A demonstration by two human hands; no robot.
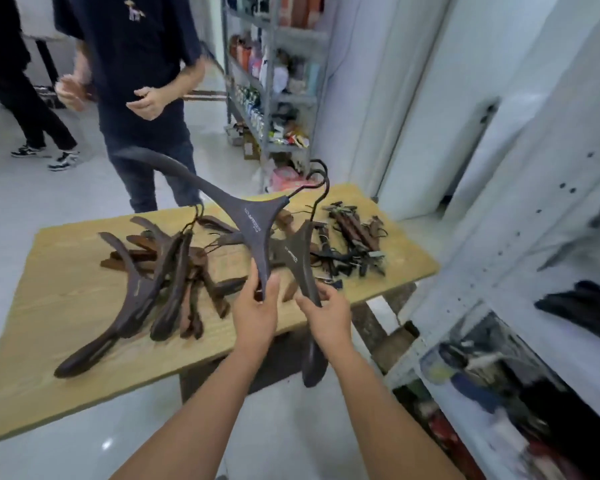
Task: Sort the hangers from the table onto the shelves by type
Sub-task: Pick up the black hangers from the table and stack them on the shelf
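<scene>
Over the near edge of the wooden table (66,306): a dark wide-shouldered coat hanger in each hand.
Left hand (257,313) pinches one hanger (253,220) by its arm tip; right hand (329,313) clamps the other hanger (298,258) mid-arm. Probably rigid, light, smooth; hooks snag, so grip nearer the neck.

A shop stockroom or back room: white pegged shelving (520,233) on the right holds folded dark garments (582,306), a grey metal rack (274,81) at the back is crammed with bottles and packets, and a plywood table (66,303) carries heaps of wooden clothes hangers (160,268)
</scene>
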